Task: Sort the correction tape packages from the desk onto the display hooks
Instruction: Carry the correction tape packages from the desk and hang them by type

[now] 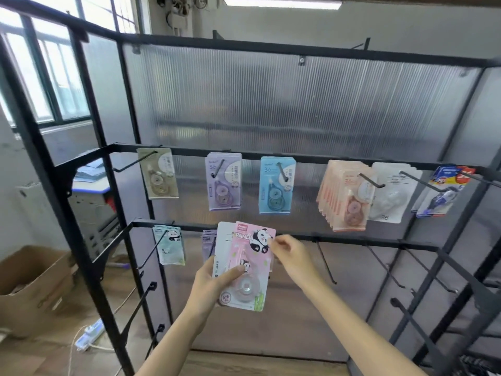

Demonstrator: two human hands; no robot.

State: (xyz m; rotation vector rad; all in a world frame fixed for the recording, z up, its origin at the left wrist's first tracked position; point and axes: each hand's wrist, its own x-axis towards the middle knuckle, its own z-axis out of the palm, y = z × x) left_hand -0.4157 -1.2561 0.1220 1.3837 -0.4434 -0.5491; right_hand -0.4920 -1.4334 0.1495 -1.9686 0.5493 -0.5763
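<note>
In the lower centre of the frame our left hand (214, 283) grips a small stack of packages, thumb curled across the front of the pink panda package (248, 267), with a white package (223, 240) fanned out behind it. Our right hand (287, 252) pinches the pink card's upper right edge.

If we pull it off the stack carelessly, the white one could slide out of the left hand's grip and drop to the floor. The nearest bare hook (325, 263) slopes down just right of centre; the card's hang hole is hard to make out from here, so we could miss the tip and bend the card. The mint panda package (169, 245) and a purple stack (207, 242) hang lower left; mis-sorting pink onto them is another risk.
</note>
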